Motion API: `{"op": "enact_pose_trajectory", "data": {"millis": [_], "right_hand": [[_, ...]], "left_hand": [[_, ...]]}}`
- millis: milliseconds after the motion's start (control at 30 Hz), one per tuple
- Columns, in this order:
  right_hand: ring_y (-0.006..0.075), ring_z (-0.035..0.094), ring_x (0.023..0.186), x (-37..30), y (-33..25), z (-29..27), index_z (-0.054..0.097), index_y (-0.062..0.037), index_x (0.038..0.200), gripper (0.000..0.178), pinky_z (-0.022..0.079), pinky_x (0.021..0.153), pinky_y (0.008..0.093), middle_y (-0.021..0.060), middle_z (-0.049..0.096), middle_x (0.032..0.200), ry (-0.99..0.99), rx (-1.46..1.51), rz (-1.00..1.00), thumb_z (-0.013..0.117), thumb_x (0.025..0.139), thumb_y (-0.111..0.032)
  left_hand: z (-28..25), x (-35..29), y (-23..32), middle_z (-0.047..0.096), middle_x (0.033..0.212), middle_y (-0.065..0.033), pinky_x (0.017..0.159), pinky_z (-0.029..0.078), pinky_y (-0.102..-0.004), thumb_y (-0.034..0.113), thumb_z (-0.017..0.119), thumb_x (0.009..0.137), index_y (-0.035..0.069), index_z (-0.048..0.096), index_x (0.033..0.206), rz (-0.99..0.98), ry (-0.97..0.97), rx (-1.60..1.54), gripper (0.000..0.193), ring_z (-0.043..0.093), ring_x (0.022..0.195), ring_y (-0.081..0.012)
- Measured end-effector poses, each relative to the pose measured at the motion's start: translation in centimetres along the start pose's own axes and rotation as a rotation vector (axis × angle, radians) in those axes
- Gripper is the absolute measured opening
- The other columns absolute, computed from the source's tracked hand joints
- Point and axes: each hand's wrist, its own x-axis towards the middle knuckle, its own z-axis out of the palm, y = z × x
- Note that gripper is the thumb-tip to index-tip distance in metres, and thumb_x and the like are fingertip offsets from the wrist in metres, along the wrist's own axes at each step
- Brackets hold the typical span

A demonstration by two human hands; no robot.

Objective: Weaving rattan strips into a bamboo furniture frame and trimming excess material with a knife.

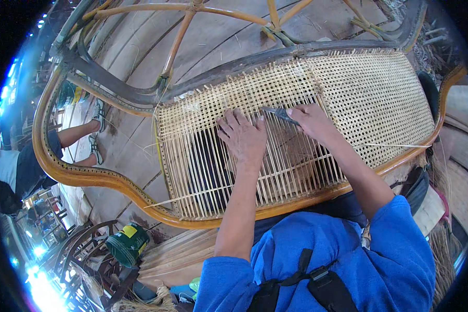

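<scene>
A rattan bench frame lies across my lap, with pale cane webbing stretched over it. The right part of the webbing is tightly woven. On the left part, crosswise strands fill the far side, while mostly bare parallel strands run toward the near rail. My left hand rests open on these strands, fingers spread at the edge of the weave. Closed around a slim pointed metal tool, my right hand holds it nearly flat over the webbing, its tip toward my left hand. Whether the tip passes under strands, I cannot tell.
A loose strand sticks out past the frame's near-left edge. Lower left stand a green bucket and dark curved chair parts. Another person's legs show at far left. Bundles of fibre lie at right.
</scene>
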Motion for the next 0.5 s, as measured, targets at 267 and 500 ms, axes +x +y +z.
{"op": "enact_pose_trajectory", "data": {"millis": [267, 500], "right_hand": [[0.0058, 0.038, 0.044, -0.4, 0.6, 1.0, 0.065, 0.0004, 0.093, 0.035, 0.029, 0.04, 0.0226, -0.0029, 0.045, 0.054, -0.027, 0.116, 0.019, 0.053, 0.09, -0.032], [0.0094, 0.042, 0.043, -1.0, -0.3, -0.1, 0.064, 0.0037, 0.083, 0.035, 0.032, 0.041, 0.0264, -0.0001, 0.047, 0.051, 0.068, 0.098, 0.055, 0.052, 0.089, -0.029]], "left_hand": [[0.4, 0.2, -0.1, 0.033, 0.137, -0.0202, 0.101, 0.023, -0.0571, 0.041, 0.053, 0.085, -0.005, 0.037, 0.131, 0.008, 0.032, -0.012, 0.067, 0.025, 0.129, -0.0428], [0.4, 0.1, 1.0, 0.034, 0.136, -0.0195, 0.1, 0.023, -0.0581, 0.043, 0.053, 0.084, -0.006, 0.038, 0.13, 0.014, 0.028, -0.02, 0.068, 0.025, 0.129, -0.0429]]}}
